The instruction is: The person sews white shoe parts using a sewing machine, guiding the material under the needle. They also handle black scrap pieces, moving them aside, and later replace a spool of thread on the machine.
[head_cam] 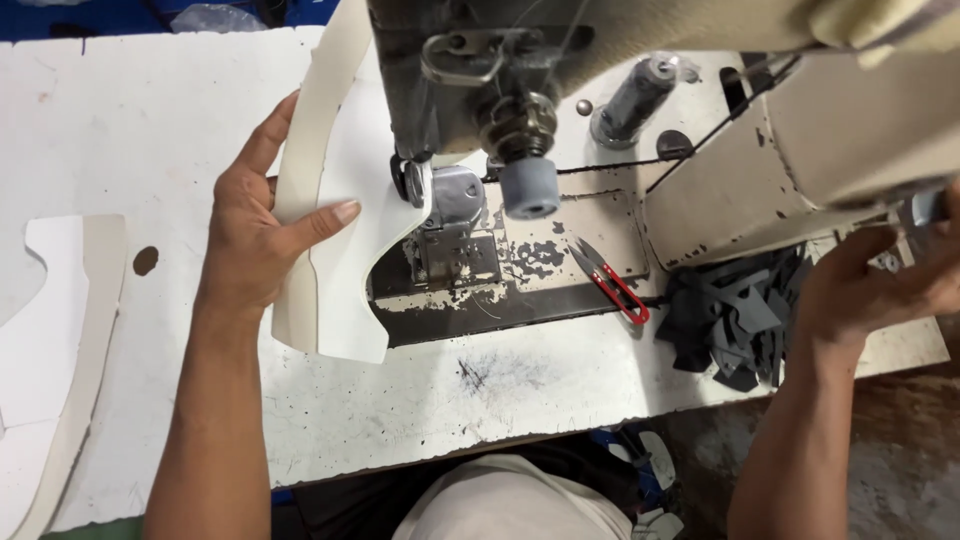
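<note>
The cream, curved, stiff sheet piece (335, 215) lies on the table, its edge under the beige sewing machine (560, 90). The left hand (255, 235) pinches its left edge. The right hand (880, 285), right of the machine, is partly cut off; whether it grips anything is unclear.

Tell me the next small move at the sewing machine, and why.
Probably nudge the cream piece further under the presser foot: the left hand pinches its edge, its tip lies beside the foot, and the right hand is at the machine's right end.
</note>
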